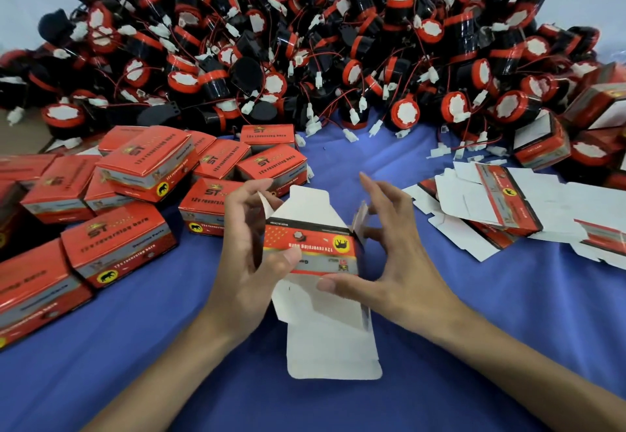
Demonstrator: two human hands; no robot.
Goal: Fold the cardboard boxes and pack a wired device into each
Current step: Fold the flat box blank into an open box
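Observation:
A partly opened red and grey cardboard box [315, 248] with white flaps sticking out top and bottom hangs over the blue cloth, held between both hands. My left hand [250, 245] pinches its left edge, thumb on the printed face and fingers curled behind. My right hand [382, 248] grips the right side, thumb on the lower front edge, fingers spread around a side flap. A large heap of black and red wired devices [305, 59] with white plugs fills the far side of the table.
Several folded, closed red boxes [118, 194] are stacked on the left. Flat unfolded box blanks [501, 201] lie in a loose pile on the right, with a few open boxes [542, 140] beyond them. Blue cloth [169, 347] covers the table.

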